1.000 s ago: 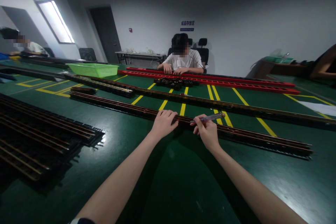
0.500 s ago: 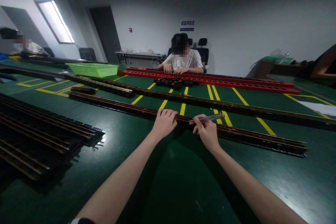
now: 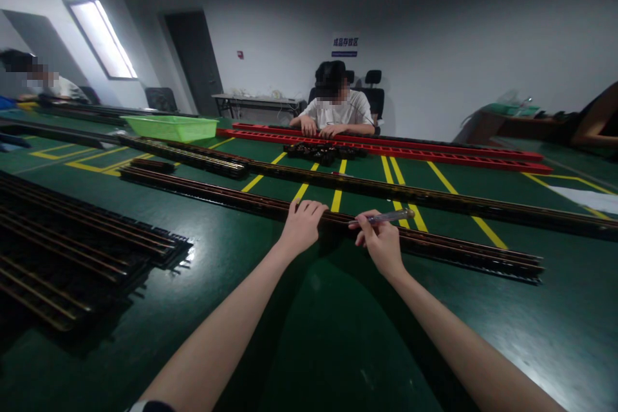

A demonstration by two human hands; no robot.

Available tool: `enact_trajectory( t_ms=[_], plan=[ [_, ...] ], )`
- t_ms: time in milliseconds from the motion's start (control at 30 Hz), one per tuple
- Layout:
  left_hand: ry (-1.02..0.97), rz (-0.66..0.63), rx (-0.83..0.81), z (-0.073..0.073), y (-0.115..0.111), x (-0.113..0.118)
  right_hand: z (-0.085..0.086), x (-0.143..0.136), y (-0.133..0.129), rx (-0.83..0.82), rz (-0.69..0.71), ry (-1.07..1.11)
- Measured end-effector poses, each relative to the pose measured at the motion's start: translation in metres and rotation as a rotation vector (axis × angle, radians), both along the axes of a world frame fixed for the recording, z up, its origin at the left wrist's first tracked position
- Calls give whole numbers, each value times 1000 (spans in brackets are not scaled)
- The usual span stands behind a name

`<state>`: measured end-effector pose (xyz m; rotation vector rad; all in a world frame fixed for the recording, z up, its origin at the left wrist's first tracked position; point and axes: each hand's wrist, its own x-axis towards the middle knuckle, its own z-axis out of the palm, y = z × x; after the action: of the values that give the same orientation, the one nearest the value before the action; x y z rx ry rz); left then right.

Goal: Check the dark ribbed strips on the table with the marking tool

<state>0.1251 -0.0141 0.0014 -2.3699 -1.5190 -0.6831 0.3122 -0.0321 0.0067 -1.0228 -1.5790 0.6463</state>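
Observation:
A long dark strip with copper-coloured lines [image 3: 217, 194] lies across the green table in front of me. My left hand [image 3: 303, 225] is on its middle, fingers bent over it and closed around its edge; the fingertips on the far side are partly hidden. Just to the right, my right hand [image 3: 379, 241] pinches a slim pen-shaped tool with a clear handle [image 3: 389, 215]. The tool's tip points left and down at the strip, but I cannot tell whether it touches. Its back end sticks out to the right, above the hand.
More dark strips [image 3: 96, 232] are stacked at the left. Behind mine runs another long strip [image 3: 434, 199]. Further back are a dark pile of parts [image 3: 318, 152], red slotted rails [image 3: 434, 153] and a green basket [image 3: 171, 129]. A co-worker [image 3: 338, 106] sits opposite.
The strip under my hands has slid a little to the left. My left fingers have shifted slightly on it; my right hand and the tool are almost where they were.

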Motion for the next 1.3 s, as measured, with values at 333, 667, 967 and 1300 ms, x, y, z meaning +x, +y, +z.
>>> enact_trajectory(
  t_ms=[333, 667, 967, 1300],
  plan=[
    [-102, -94, -89, 7, -2, -5, 2, 1, -1, -23, 41, -34],
    [-104, -106, -84, 4, 1, -7, 2, -1, -1, -28, 33, -35],
    [-74, -76, -62, 6, 0, -3, 2, 0, -1, -22, 36, -46],
    [-42, -49, -34, 2, 1, -1, 4, 0, -2, -3, 19, -63]
  ],
)
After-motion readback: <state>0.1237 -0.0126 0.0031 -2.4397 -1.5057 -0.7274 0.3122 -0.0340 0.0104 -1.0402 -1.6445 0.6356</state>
